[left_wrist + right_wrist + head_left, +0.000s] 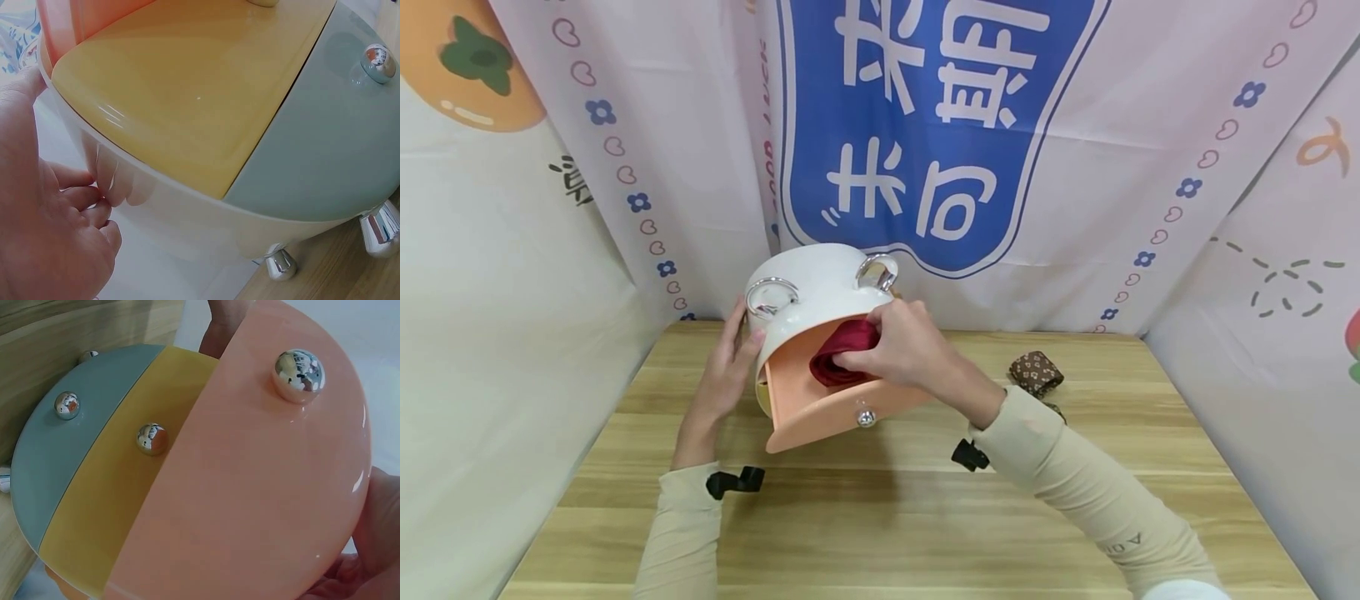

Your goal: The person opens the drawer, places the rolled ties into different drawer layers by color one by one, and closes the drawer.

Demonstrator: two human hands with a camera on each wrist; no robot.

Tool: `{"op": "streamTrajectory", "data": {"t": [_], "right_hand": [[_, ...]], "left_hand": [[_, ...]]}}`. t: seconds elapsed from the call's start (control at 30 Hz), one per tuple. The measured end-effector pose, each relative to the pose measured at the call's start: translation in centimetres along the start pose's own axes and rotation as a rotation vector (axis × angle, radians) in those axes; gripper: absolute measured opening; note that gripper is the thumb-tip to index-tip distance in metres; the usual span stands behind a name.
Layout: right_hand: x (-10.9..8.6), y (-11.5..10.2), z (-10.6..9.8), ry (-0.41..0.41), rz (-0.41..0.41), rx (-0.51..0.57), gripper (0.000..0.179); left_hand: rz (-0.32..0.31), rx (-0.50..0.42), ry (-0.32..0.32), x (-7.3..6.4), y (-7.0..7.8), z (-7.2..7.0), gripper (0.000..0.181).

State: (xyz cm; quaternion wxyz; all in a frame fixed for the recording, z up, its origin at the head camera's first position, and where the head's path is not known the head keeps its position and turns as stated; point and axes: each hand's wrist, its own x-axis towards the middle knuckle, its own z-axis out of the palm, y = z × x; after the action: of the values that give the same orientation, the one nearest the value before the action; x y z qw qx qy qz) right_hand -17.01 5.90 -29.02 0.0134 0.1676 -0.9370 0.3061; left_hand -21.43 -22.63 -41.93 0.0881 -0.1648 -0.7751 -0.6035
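A white rounded drawer box (820, 271) stands on the table, its pink top drawer (820, 425) pulled out. My right hand (906, 346) reaches over the drawer front and pinches a rolled dark red necktie (842, 350) inside it, thumb in front. In the right wrist view, the pink front hides the necktie and most of that hand (381, 537). My left hand (730, 367) rests against the box's left side, fingers fairly straight. The left wrist view shows those fingers touching the white shell (181, 231) beside the closed yellow drawer (181, 94).
A rolled brown patterned necktie (1036, 372) lies on the wooden table (865, 517) to the right of the box. Below the yellow drawer is a closed grey-green drawer (81, 431). Printed cloth (1097, 208) hangs behind the box and along both sides.
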Motion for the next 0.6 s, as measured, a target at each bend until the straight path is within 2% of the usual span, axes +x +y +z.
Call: {"op": "streamTrajectory", "data": {"t": [0.2,0.37,0.6], "right_hand": [[0.15,0.07,0.05,-0.017,-0.044,-0.035,0.040],[0.30,0.18,-0.08,-0.039,-0.106,-0.093,0.055],[0.47,0.28,-0.43,-0.081,-0.119,-0.115,0.062]], "left_hand": [[0.004,0.004,0.006,0.02,0.06,0.03,0.074],[0.012,0.029,0.009,-0.02,0.15,0.03,0.073],[0.025,0.020,0.010,0.02,0.10,0.04,0.073]]}}
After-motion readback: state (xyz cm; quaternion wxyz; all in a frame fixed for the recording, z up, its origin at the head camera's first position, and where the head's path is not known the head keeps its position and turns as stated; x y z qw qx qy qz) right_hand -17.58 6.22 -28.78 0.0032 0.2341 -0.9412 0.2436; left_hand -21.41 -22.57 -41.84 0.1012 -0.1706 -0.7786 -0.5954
